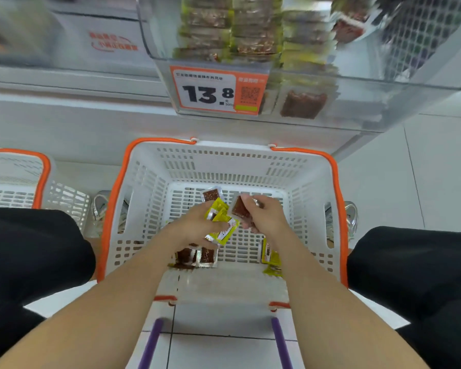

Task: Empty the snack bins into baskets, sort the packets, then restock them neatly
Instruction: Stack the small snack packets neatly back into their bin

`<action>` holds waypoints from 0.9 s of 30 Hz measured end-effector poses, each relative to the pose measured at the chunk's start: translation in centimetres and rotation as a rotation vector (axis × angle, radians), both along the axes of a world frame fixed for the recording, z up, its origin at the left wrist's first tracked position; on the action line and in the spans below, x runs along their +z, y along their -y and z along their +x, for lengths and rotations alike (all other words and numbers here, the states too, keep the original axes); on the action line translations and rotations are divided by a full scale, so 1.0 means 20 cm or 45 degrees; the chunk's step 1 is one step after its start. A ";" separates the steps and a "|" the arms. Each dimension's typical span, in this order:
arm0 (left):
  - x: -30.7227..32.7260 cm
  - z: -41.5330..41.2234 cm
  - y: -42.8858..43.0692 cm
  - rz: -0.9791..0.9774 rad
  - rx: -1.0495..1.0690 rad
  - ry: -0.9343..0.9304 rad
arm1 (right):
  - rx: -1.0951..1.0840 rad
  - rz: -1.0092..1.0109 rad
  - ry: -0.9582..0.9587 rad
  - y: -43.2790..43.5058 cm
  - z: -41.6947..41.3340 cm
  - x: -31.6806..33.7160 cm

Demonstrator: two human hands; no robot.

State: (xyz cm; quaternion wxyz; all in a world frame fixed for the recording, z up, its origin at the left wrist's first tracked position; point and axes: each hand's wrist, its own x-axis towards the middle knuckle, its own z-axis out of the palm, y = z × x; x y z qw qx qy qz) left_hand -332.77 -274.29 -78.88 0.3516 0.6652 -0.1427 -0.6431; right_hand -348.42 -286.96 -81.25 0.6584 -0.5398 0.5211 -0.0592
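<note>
Hands over the white basket (250, 155) — my left grip (197, 225) clutches several yellow packets (222, 222), my right grip (264, 214) pinches one brown packet (240, 207); loose packets (197, 257) lie below.

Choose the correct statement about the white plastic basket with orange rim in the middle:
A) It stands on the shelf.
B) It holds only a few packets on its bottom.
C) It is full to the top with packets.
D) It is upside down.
B: the white plastic basket with orange rim shows mostly bare slotted bottom, with a few yellow and clear snack packets lying there while both hands hold others.
</note>
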 end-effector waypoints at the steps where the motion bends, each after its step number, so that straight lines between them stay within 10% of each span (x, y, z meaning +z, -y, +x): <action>1: 0.06 0.01 0.01 -0.032 0.045 -0.024 | 0.009 -0.036 0.016 0.01 0.02 0.05; 6: 0.37 0.12 0.01 -0.085 0.166 -0.029 | 0.042 -0.451 0.180 0.05 0.14 0.39; 12: 0.79 0.24 0.01 -0.179 0.245 -0.391 | 0.808 -1.179 0.103 0.01 0.22 0.82; 21: 1.09 0.23 -0.06 -0.354 0.012 -0.267 | 1.203 -1.202 -0.024 0.03 0.11 1.27; 27: 1.09 0.18 -0.05 -0.555 0.119 -0.270 | 0.692 -1.025 0.055 0.05 0.07 1.29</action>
